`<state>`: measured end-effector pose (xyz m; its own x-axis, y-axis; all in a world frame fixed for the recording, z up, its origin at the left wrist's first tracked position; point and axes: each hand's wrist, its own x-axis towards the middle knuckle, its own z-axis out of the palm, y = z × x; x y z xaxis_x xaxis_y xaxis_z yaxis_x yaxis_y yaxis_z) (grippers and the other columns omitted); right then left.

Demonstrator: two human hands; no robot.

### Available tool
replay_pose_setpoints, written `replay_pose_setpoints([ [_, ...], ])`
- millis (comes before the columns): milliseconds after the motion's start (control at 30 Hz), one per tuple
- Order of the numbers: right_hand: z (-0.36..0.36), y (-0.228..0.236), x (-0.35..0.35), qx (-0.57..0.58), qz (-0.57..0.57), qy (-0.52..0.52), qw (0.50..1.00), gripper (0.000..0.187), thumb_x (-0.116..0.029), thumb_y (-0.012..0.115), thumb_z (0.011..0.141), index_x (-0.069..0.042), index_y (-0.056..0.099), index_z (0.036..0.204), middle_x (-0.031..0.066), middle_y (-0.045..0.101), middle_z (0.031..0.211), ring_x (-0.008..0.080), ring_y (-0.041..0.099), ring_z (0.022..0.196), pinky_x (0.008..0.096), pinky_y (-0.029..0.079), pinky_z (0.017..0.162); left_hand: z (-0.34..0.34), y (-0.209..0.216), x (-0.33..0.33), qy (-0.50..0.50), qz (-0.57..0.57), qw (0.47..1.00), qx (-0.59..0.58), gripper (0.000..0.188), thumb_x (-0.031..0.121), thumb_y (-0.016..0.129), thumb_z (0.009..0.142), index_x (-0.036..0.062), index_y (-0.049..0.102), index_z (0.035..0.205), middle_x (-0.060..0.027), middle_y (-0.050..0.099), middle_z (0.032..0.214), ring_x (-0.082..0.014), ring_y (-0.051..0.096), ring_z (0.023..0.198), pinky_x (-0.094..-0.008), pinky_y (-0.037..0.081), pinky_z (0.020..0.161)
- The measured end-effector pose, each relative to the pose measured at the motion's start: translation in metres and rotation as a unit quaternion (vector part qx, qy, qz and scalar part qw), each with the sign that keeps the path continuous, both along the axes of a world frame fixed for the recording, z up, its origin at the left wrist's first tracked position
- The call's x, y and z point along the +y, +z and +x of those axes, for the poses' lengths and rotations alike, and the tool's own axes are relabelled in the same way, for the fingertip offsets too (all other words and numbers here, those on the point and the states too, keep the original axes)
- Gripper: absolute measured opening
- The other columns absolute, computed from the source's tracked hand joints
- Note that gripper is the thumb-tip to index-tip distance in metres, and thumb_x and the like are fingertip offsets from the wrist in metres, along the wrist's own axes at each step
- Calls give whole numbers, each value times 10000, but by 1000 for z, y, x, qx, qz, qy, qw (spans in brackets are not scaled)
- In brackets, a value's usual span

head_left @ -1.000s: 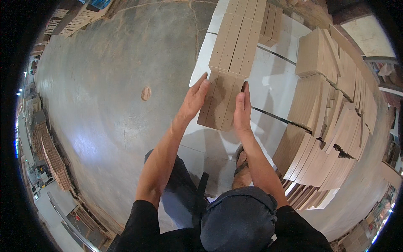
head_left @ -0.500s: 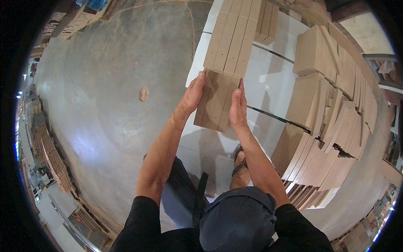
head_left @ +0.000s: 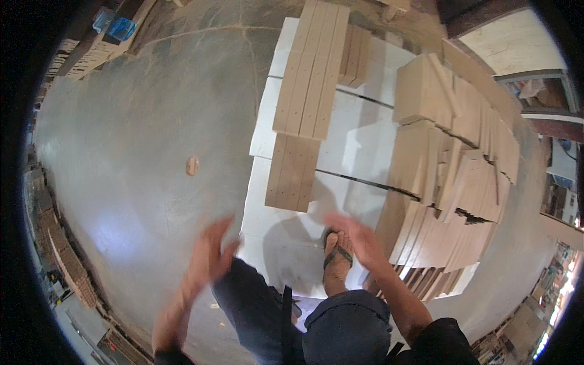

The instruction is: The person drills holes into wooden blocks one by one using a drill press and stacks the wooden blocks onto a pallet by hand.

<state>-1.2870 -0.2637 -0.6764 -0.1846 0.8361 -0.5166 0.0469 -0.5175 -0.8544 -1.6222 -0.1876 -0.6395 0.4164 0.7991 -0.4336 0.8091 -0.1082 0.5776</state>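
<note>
Both hands are empty and a little blurred by motion. My left hand (head_left: 214,248) hangs over the floor at the pallet-like white base's left edge, fingers apart. On the other side, my right hand (head_left: 354,236) is above my sandalled foot (head_left: 338,249), fingers stretched out. Between and beyond them lies a short stack of drilled wooden pieces (head_left: 291,173), set side by side. Its far end meets a taller stack of similar drilled pieces (head_left: 304,97). Neither hand touches the wood. White sheets (head_left: 359,149) lie under both stacks.
Several rows of cut wooden blocks (head_left: 420,152) stand on the right of the sheets. A smaller wood stack (head_left: 354,56) sits beside the tall one. Concrete floor (head_left: 152,128) spreads to the left, with a small brown patch (head_left: 192,165).
Both hands have let go of the short wooden stack and drawn back toward me, moving apart. The stack stays against the taller one. The view has shifted.
</note>
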Motion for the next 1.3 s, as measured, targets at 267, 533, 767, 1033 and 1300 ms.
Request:
replay_pose_setpoints([
  [267,-13,107,-124,124,-158,111,973,682,-581,257,978,-50,560,1280,133,603,1229,247,540,1150,364,351,1039,9,84,-156,-39,-22,999,-23,411,255,723,731,29,644,1065,-156,637,1062,-331,575,1040,-463,422,931],
  [533,-50,217,-258,-94,-130,-264,951,470,-375,484,980,-20,535,1283,79,611,1151,163,531,1079,296,393,972,9,124,-253,-121,-138,982,39,378,352,611,813,75,651,1069,-132,636,1121,-328,570,1067,-452,402,959],
  [767,-77,307,-487,51,-386,-413,823,420,-398,537,942,-1,628,1044,91,659,922,148,579,757,291,472,682,-69,123,-290,-107,-67,980,153,422,406,598,831,-11,644,880,-184,661,917,-344,624,841,-457,481,802],
  [1033,-43,355,-680,48,-433,-529,729,416,-375,542,930,-14,590,1132,121,666,1020,205,645,844,328,519,700,-7,184,-278,229,-356,904,-62,355,372,591,885,18,569,883,-105,616,710,-179,592,542,-301,471,461],
  [1300,32,397,-875,162,-340,-639,671,535,-355,600,921,-17,469,1315,161,599,1198,281,503,1225,390,439,979,136,229,-384,294,-366,883,-10,247,288,609,882,42,588,889,-74,549,620,-179,573,550,-325,439,470],
])
